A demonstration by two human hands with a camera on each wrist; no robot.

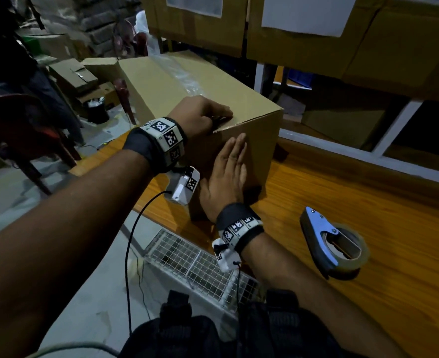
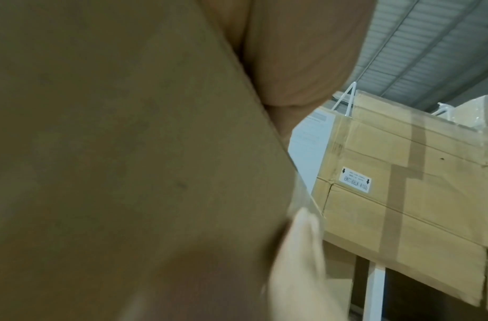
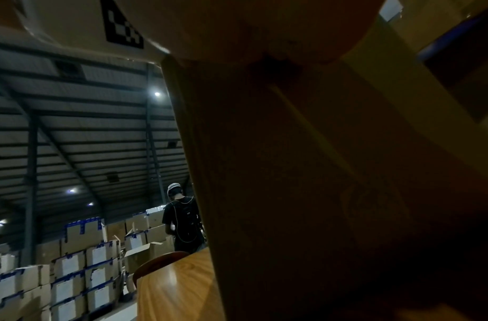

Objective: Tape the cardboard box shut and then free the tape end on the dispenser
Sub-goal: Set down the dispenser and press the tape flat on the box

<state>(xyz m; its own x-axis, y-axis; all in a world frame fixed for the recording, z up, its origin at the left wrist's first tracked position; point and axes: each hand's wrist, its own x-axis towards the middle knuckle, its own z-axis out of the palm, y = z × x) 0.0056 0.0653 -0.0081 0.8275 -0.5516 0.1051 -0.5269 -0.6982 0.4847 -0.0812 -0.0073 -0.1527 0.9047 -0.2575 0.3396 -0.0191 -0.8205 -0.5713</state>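
Dispenser: the dispenser [image 1: 333,245] lay on its side on the table [image 1: 368,293], near the front edge, to the right of the box and well apart from both hands; a roll of clear tape sat in it.
Right hand: the right hand [image 1: 227,174] lay flat against the near side of the box, fingers straight and pressed together, pointing up toward the top edge, palm on the cardboard.
Left hand: the left hand [image 1: 200,117] rested on the near top edge of the box, fingers curled over the edge; whether they pinched anything there could not be told.
Box: the box [image 1: 159,86] stood upright on the table, flaps closed; it filled most of both wrist views [image 2: 127,152] [image 3: 319,195].
Tape: a strip of clear tape [image 1: 184,76] ran along the middle of the box top, wrinkled, toward the left hand.
Chair: a dark chair [image 1: 19,120] stood on the floor to the left of the table.
Cartons: stacked cartons [image 1: 316,27] with white labels sat on a shelf behind the table.
Person: in the right wrist view, a person [image 3: 183,219] stood far off among stacked boxes, back to the camera.
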